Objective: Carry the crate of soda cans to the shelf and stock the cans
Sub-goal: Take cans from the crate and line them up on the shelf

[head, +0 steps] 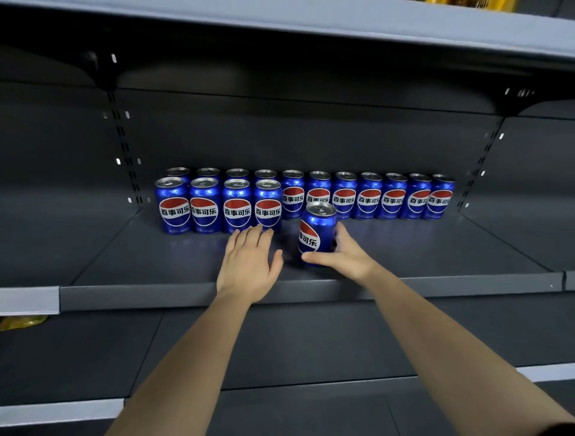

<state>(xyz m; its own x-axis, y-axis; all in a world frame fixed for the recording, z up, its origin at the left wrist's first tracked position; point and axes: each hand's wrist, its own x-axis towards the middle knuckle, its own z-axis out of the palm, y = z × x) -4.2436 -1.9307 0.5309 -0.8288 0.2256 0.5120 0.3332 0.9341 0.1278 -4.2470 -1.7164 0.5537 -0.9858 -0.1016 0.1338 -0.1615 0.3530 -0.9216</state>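
The right hand grips a can upright at the shelf, just right of the near row, while the left hand lies flat and open beside it; push the can gently far and left until it joins that row.

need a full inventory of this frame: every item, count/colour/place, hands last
back-row cans: eleven, blue, along the shelf's rear
front-row cans: four, blue, ahead of the back row's left end
held can: one, blue, right of the front row
shelf: one, dark grey, under the cans
upper shelf: one, grey, overhead
lower shelves: two, dark grey, below
yellow packet: one, lower left edge
yellow item: one, top edge, mostly cropped
left grip: bare hand, flat, fingertips at the front-row cans' bases
right grip: bare hand, holds the held can
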